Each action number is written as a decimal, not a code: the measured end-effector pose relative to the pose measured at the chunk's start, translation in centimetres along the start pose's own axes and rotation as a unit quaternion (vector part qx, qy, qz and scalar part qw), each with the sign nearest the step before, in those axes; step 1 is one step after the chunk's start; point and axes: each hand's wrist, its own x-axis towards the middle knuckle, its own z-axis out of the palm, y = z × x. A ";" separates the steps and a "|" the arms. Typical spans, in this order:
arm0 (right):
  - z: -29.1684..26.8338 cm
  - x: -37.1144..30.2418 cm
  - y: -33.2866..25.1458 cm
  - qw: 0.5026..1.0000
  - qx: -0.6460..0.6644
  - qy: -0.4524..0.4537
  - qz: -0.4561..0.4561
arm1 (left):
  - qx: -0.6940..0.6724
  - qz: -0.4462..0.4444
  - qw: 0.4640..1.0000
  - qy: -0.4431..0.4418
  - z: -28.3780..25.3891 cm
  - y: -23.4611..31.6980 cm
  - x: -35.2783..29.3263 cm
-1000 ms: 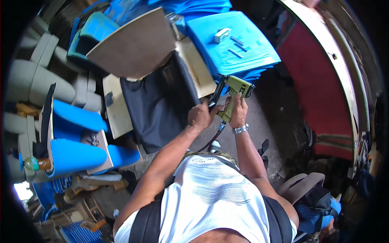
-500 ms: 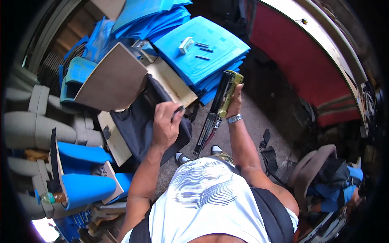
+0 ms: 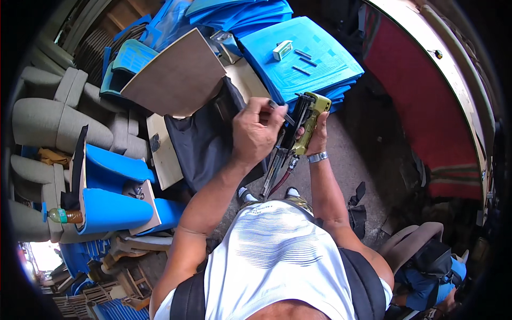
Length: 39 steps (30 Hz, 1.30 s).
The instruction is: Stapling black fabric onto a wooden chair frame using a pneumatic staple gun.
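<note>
Many blue shts (image 3: pixel 330 58) ahead; L grip (image 3: pixel 256 130) pinches prob. strip (image 3: pixel 288 118); R grip (image 3: pixel 318 136) clasps stapler (image 3: pixel 320 104)

Green-and-black staple gun (image 3: pixel 302 146): I held it tilted, magazine (image 3: pixel 274 169) extended toward me | dark strip (image 3: pixel 288 119): I pinched it alongside

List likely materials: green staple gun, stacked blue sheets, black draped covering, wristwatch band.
Green staple gun: probably painted metal; hard, smooth, glossy highlights.
Stacked blue sheets: foam or soft plastic, can't tell; smooth, faint sheen.
Black draped covering: likely fabric; matte, soft folds.
Wristwatch band: seemingly metal; silvery glints.
</note>
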 end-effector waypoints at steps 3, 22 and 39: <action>-0.8 0.4 0.4 0.999 -0.015 -0.011 0.031 | 0.049 -0.053 0.995 -0.068 -0.5 0.3 0.0; 4.0 1.7 3.4 0.991 -0.103 0.062 -0.051 | 0.027 -0.137 0.988 -0.068 -3.9 -6.7 -5.9; 18.7 8.8 29.6 0.918 -0.392 -0.054 0.033 | -0.200 -0.303 0.931 0.035 -24.8 -26.5 -7.5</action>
